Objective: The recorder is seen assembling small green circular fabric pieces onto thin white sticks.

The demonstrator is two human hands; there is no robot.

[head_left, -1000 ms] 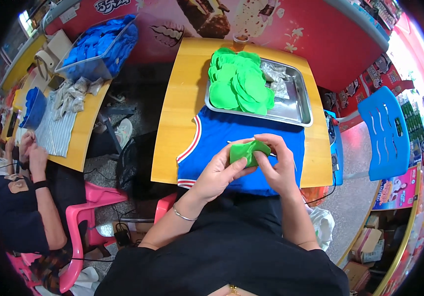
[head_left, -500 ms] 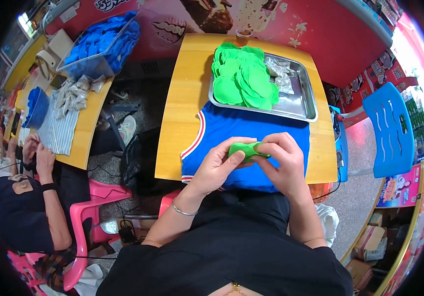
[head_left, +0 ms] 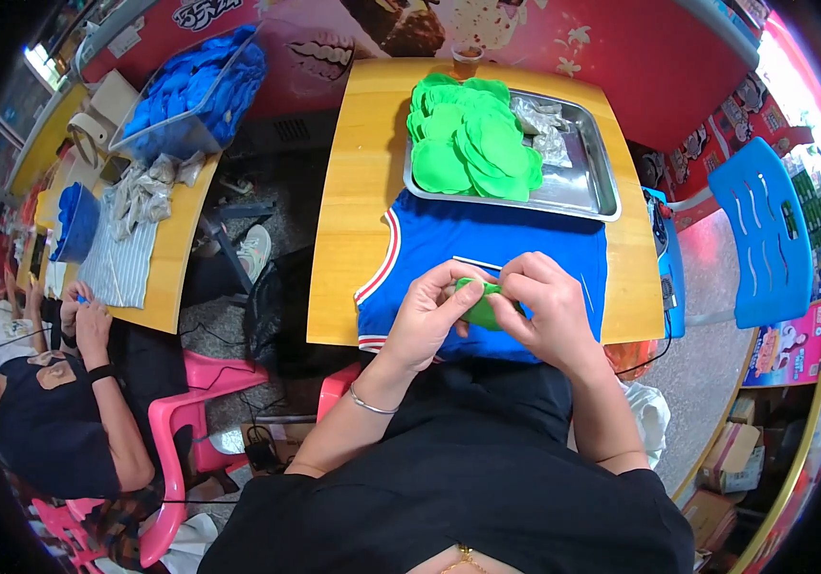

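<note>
A small, soft green piece (head_left: 483, 314) is bunched between my hands above a blue sleeveless jersey (head_left: 420, 232) with red and white trim. My left hand (head_left: 432, 311) pinches its left side with thumb and fingers. My right hand (head_left: 542, 304) grips its upper right edge, fingertips close to my left thumb. Just beyond my hands, a thin white stick (head_left: 476, 263) lies on the jersey. Farther off, a metal tray (head_left: 573, 198) carries a heap of flat, rounded green pieces (head_left: 472, 143) and several small clear bags (head_left: 546, 134) with pale contents.
A cup (head_left: 467, 62) stands at the table's far edge. To the left, another table (head_left: 173, 251) holds a clear bin of blue pieces (head_left: 195, 100), where a co-worker (head_left: 61, 411) handles something small and blue. Pink chair (head_left: 176, 411) at left, blue chair (head_left: 762, 234) at right.
The green piece has gone from stretched lengthwise to a bunched shape hanging lower. My right fingers have moved closer to my left thumb. The white stick now shows beyond my hands.
</note>
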